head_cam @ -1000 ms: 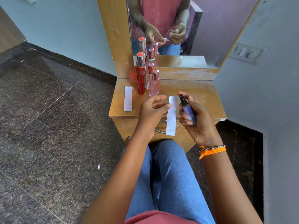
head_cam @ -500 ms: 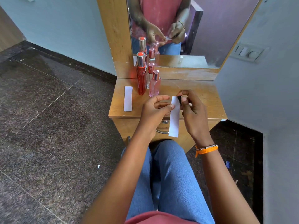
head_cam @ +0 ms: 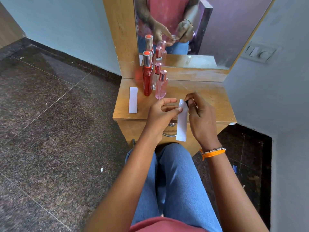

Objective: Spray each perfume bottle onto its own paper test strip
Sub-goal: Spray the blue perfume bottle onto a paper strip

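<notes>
Over the scuffed wood table [head_cam: 209, 97], my left hand [head_cam: 160, 114] pinches a flat strip [head_cam: 182, 124]; my right [head_cam: 200, 118] grips a slim sprayer [head_cam: 187, 103].

A wooden dressing table [head_cam: 209, 99] with mirror [head_cam: 225, 30] stands in a corner — pale blue walls [head_cam: 66, 30], dark speckled floor [head_cam: 50, 131].

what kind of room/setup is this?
Likely a home dressing corner, perhaps a bedroom: a small wooden dressing table with a mirror against the wall, perfume bottles standing on it, and a wall switch plate beside it. The floor is dark stone tile.
</notes>
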`<state>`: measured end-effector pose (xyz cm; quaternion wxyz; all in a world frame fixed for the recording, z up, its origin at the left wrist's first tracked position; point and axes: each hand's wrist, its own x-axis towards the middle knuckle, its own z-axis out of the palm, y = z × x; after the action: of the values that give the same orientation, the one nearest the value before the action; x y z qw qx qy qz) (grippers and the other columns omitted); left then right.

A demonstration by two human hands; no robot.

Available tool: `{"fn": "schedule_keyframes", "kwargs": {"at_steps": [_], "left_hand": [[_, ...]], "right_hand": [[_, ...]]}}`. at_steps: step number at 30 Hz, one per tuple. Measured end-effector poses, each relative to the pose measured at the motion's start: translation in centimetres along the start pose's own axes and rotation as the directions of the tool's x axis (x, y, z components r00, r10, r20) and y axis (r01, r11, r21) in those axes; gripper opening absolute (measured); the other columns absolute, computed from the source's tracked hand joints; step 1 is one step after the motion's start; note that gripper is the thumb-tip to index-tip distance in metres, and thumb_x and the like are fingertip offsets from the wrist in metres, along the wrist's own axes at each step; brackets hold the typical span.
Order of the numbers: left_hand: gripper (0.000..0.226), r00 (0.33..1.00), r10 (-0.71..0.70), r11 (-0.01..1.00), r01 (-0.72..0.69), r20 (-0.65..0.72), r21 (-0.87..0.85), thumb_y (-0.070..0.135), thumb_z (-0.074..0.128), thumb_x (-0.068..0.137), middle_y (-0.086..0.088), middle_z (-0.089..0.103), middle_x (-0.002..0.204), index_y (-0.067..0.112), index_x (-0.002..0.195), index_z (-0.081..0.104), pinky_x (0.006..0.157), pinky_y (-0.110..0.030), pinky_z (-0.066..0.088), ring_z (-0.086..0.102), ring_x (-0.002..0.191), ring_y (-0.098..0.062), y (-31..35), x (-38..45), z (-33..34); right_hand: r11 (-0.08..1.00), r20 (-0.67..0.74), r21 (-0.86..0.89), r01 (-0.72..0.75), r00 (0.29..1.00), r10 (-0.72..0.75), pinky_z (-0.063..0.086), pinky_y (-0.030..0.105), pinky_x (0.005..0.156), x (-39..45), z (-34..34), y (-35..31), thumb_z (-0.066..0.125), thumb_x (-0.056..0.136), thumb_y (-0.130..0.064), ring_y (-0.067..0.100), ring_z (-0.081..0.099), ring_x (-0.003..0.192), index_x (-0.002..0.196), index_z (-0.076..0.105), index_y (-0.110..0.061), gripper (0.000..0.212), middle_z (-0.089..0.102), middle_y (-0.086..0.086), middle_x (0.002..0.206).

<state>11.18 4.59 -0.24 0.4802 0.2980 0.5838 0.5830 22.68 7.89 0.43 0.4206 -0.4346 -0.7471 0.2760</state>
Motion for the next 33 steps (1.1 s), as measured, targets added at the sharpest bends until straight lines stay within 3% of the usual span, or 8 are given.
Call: {"fn": "schedule_keyframes", "kwargs": {"at_steps": [4, 8, 12, 18, 22, 28, 30, 33], "left_hand": [[0.024, 1.000, -0.004, 1.000, 0.004, -0.001, 0.001, 0.005, 0.070, 0.079, 0.003, 0.066, 0.079, 0.022, 0.096, 0.063, 0.070, -0.023, 0.052, 0.062, 0.072, -0.005, -0.1, 0.0, -0.1], [0.025, 1.000, -0.014, 1.000, 0.014, -0.017, 0.006, 0.005, 0.069, 0.080, 0.002, 0.066, 0.081, 0.018, 0.100, 0.063, 0.068, -0.020, 0.052, 0.063, 0.072, -0.004, 0.0, 0.2, -0.1], [0.027, 0.999, -0.001, 1.000, 0.002, -0.047, 0.028, 0.005, 0.068, 0.080, 0.003, 0.065, 0.082, 0.015, 0.104, 0.061, 0.065, -0.018, 0.051, 0.062, 0.075, -0.005, 0.3, 0.7, -0.1], [0.029, 0.998, -0.007, 0.998, 0.011, -0.067, 0.057, 0.007, 0.068, 0.080, 0.002, 0.066, 0.082, 0.015, 0.107, 0.060, 0.081, -0.028, 0.052, 0.062, 0.079, -0.008, 0.0, 1.6, 0.0], [0.028, 0.981, 0.102, 0.978, -0.067, -0.166, 0.200, 0.010, 0.065, 0.082, 0.003, 0.066, 0.096, 0.020, 0.107, 0.057, 0.087, -0.031, 0.052, 0.062, 0.095, -0.012, -0.7, 2.0, 0.3], [0.027, 0.914, 0.398, 0.716, -0.255, -0.079, 0.650, 0.003, 0.058, 0.082, 0.001, 0.061, 0.107, 0.021, 0.102, 0.063, 0.091, -0.030, 0.044, 0.054, 0.103, -0.022, -2.0, 1.9, -0.2], [0.028, 0.907, 0.421, 0.578, -0.245, -0.027, 0.778, 0.007, 0.058, 0.084, 0.003, 0.059, 0.112, 0.024, 0.104, 0.065, 0.088, -0.023, 0.034, 0.046, 0.105, -0.022, -2.2, 1.8, -0.3], [0.030, 0.893, 0.448, 0.440, -0.253, 0.033, 0.862, 0.011, 0.060, 0.084, 0.002, 0.059, 0.112, 0.025, 0.109, 0.067, 0.086, -0.032, 0.037, 0.043, 0.101, -0.025, -2.3, 1.6, -0.2]], "right_hand": [[0.998, -0.030, 0.050, -0.024, 0.999, 0.026, 0.030, 0.020, 0.052, 0.0, 0.0, -0.1, 0.044, 0.094, -0.004, 0.011, 0.039, 0.055, 0.098, 0.056, -0.010, 0.014, 0.055, 0.006, 0.071], [0.969, -0.043, 0.186, -0.165, 0.984, 0.176, 0.039, 0.016, 0.055, -0.4, 0.0, -0.1, 0.051, 0.095, -0.013, 0.012, 0.053, 0.063, 0.111, 0.053, -0.014, 0.017, 0.056, -0.001, 0.071], [0.909, 0.010, 0.262, -0.325, 0.942, 0.335, 0.047, 0.035, 0.064, -0.8, 0.7, 0.6, 0.063, 0.084, -0.015, 0.015, 0.053, 0.070, 0.110, 0.048, -0.028, 0.033, 0.059, 0.002, 0.086], [0.837, 0.024, 0.344, -0.425, 0.895, 0.445, 0.044, 0.031, 0.064, 0.2, 1.1, 1.1, 0.068, 0.080, -0.007, 0.010, 0.051, 0.069, 0.104, 0.046, -0.022, 0.036, 0.053, -0.006, 0.078], [0.909, -0.025, 0.184, -0.374, 0.923, 0.384, 0.041, 0.015, 0.060, 1.9, 1.8, 1.0, 0.069, 0.080, -0.008, 0.004, 0.052, 0.068, 0.107, 0.044, -0.015, 0.037, 0.053, -0.008, 0.079], [0.941, -0.022, -0.074, -0.330, 0.944, 0.330, 0.043, 0.033, 0.065, 4.9, 4.1, 1.6, 0.061, 0.079, 0.001, 0.030, 0.061, 0.083, 0.113, 0.043, -0.005, 0.039, 0.062, 0.013, 0.090], [0.941, -0.037, -0.122, -0.316, 0.949, 0.314, 0.046, 0.037, 0.065, 5.1, 4.6, 2.0, 0.059, 0.078, 0.001, 0.032, 0.062, 0.083, 0.112, 0.043, -0.005, 0.038, 0.061, 0.012, 0.089], [0.935, -0.049, -0.197, -0.295, 0.956, 0.291, 0.048, 0.040, 0.067, 5.0, 4.9, 2.3, 0.058, 0.076, 0.000, 0.035, 0.061, 0.082, 0.112, 0.043, -0.006, 0.039, 0.064, 0.014, 0.091]]}}
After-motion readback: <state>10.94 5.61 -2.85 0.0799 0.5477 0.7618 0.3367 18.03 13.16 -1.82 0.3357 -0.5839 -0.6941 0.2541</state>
